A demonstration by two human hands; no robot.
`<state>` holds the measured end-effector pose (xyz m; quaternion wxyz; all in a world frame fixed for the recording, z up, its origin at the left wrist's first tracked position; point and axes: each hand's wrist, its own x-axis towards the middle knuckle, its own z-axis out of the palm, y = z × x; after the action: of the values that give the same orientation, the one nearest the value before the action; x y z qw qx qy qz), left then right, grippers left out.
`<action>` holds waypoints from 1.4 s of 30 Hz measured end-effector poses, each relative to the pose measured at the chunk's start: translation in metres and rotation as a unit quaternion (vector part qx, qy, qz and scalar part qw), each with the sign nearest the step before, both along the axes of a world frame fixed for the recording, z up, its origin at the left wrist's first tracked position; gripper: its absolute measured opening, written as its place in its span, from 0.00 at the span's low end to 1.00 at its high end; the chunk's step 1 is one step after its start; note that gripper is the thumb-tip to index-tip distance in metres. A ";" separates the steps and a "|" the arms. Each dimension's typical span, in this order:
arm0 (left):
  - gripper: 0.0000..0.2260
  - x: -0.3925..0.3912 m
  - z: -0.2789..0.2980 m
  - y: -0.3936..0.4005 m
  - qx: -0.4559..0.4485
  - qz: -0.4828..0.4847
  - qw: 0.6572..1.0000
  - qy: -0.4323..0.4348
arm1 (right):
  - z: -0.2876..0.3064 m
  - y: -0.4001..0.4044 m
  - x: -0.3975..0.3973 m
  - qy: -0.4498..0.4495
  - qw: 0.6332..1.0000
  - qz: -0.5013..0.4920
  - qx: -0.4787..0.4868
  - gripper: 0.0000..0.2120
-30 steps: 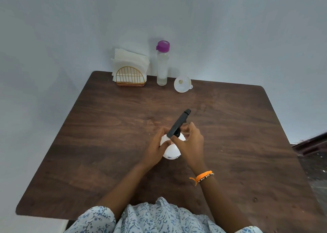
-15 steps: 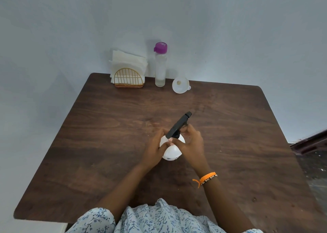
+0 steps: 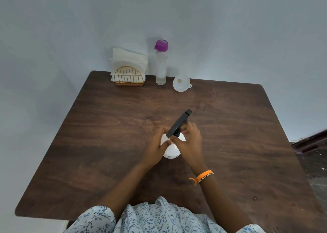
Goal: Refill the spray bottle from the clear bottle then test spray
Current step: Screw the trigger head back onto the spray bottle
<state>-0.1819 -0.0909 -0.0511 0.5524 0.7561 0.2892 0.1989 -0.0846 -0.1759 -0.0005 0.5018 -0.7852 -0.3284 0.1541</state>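
While the spray bottle [image 3: 170,148] stood upright mid-tabletop [image 3: 109,144], both hands were already on it, so nothing needed reaching for. Left hand [image 3: 155,149] wrapped the white body from the left side, fingers curled round it, basically the anchor. Right hand [image 3: 189,142] had its grip clamped at the neck, just under the black sprayer [image 3: 179,123], fingers pinching around the collar. That sprayer's long axis ran diagonally, nozzle pointing away and to the right, tail end toward the left hand. My guess is the head was about to get twisted off, and that turn hangs on the right hand being up top while the left pins the body below. Cap looked seated, can't tell how loose.

Further out, the clear bottle [image 3: 161,62] with its purple lid on stood at the far edge, well apart from the hands, funnel [image 3: 181,83] just to its right, napkin holder [image 3: 129,76] to its left. Nothing poured yet, I'd say.
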 end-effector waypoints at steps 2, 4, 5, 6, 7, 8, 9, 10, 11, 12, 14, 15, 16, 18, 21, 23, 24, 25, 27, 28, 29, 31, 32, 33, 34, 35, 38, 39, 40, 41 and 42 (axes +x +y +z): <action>0.13 -0.001 0.001 0.001 0.000 0.000 1.000 -0.001 | -0.001 0.005 -0.007 0.006 1.000 -0.023 0.013 0.14; 0.13 -0.002 0.002 0.001 -0.002 -0.004 1.000 0.001 | -0.002 0.007 -0.010 0.019 0.999 -0.031 0.026 0.15; 0.13 -0.002 0.002 0.001 -0.002 -0.005 1.000 0.001 | -0.004 0.007 -0.010 0.027 0.999 -0.024 0.029 0.14; 0.12 -0.002 0.003 0.001 -0.002 -0.006 1.000 0.001 | -0.006 0.005 -0.010 0.030 0.999 -0.011 0.026 0.13; 0.12 -0.002 0.004 0.002 -0.003 -0.008 1.000 -0.001 | -0.008 0.003 -0.010 0.026 0.999 0.006 0.020 0.14; 0.12 -0.002 0.003 0.002 -0.004 -0.010 1.000 -0.002 | -0.008 0.001 -0.009 0.018 1.000 0.020 0.014 0.15; 0.12 -0.001 0.002 0.002 -0.005 -0.011 1.000 -0.002 | -0.008 -0.001 -0.008 0.013 0.999 0.027 0.013 0.17; 0.13 -0.001 0.003 0.002 -0.004 -0.010 1.000 0.001 | -0.007 -0.001 -0.006 -0.002 1.000 0.024 0.008 0.17; 0.15 -0.001 0.002 0.002 -0.005 -0.006 1.000 0.004 | -0.005 -0.001 -0.004 -0.034 0.999 0.012 -0.004 0.16; 0.17 0.000 0.001 0.001 -0.007 0.002 1.000 0.010 | -0.003 -0.001 -0.003 -0.082 0.996 -0.007 -0.024 0.15; 0.21 -0.001 -0.001 0.001 -0.009 0.023 1.000 0.020 | -0.002 0.002 -0.006 -0.150 0.986 -0.044 -0.053 0.16; 0.22 -0.001 -0.003 0.000 -0.005 0.030 0.999 0.027 | -0.001 0.004 -0.010 -0.157 0.984 -0.052 -0.059 0.17; 0.23 -0.002 -0.004 0.000 0.003 0.036 0.999 0.032 | -0.002 0.005 -0.014 -0.153 0.985 -0.051 -0.065 0.20; 0.21 -0.003 -0.003 -0.001 0.005 0.035 0.999 0.030 | -0.006 0.005 -0.017 -0.125 0.989 -0.030 -0.070 0.23; 0.16 0.001 0.003 0.007 -0.008 -0.013 0.999 0.035 | -0.005 0.003 -0.009 -0.094 0.994 0.012 -0.059 0.20; 0.18 0.004 0.004 0.017 0.025 -0.064 0.996 0.054 | -0.005 0.000 -0.001 -0.109 0.991 0.051 -0.063 0.19; 0.20 0.005 0.004 0.022 0.049 -0.093 0.992 0.068 | -0.005 -0.001 0.004 -0.119 0.988 0.071 -0.068 0.21; 0.23 0.007 0.007 0.026 0.060 -0.119 0.988 0.083 | -0.005 -0.002 0.009 -0.128 0.985 0.092 -0.071 0.23; 0.29 0.011 0.014 0.029 0.045 -0.161 0.978 0.126 | -0.007 -0.004 0.019 -0.135 0.979 0.140 -0.065 0.23; 0.31 0.012 0.018 0.029 0.037 -0.183 0.972 0.143 | -0.008 -0.004 0.024 -0.137 0.976 0.160 -0.059 0.22; 0.31 0.014 0.018 0.031 0.033 -0.199 0.969 0.140 | -0.009 -0.004 0.028 -0.136 0.974 0.173 -0.055 0.21; 0.30 0.016 0.016 0.031 0.023 -0.210 0.972 0.104 | -0.013 -0.003 0.033 -0.135 0.973 0.178 -0.053 0.21; 0.28 0.015 0.017 0.029 0.011 -0.204 0.974 0.098 | -0.015 -0.002 0.032 -0.141 0.974 0.167 -0.054 0.22; 0.26 0.014 0.015 0.027 0.000 -0.189 0.977 0.095 | -0.018 -0.001 0.029 -0.155 0.976 0.145 -0.055 0.22; 0.25 0.012 0.013 0.024 -0.006 -0.174 0.980 0.094 | -0.022 0.000 0.023 -0.179 0.976 0.114 -0.055 0.21; 0.25 0.011 0.011 0.020 -0.005 -0.158 0.983 0.088 | -0.026 0.001 0.018 -0.208 0.974 0.074 -0.054 0.20; 0.23 0.010 0.007 0.007 0.032 -0.098 0.993 0.056 | -0.031 0.006 0.000 -0.252 0.965 -0.027 -0.066 0.17; 0.23 0.011 0.005 0.003 0.036 -0.075 0.996 0.042 | -0.031 0.007 -0.004 -0.255 0.963 -0.051 -0.071 0.17; 0.23 0.012 0.005 -0.001 0.043 -0.051 0.997 0.028 | -0.031 0.008 -0.007 -0.257 0.961 -0.068 -0.078 0.17; 0.22 0.014 0.003 -0.006 0.046 -0.030 0.998 0.015 | -0.030 0.009 -0.009 -0.256 0.960 -0.078 -0.084 0.17; 0.20 0.016 0.002 -0.010 0.051 -0.012 0.999 0.004 | -0.029 0.010 -0.010 -0.251 0.960 -0.084 -0.088 0.17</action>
<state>-0.1659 -0.1011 -0.0495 0.5146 0.7872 0.2721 0.2035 -0.0947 -0.1659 -0.0299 0.3432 -0.8645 -0.3620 -0.0618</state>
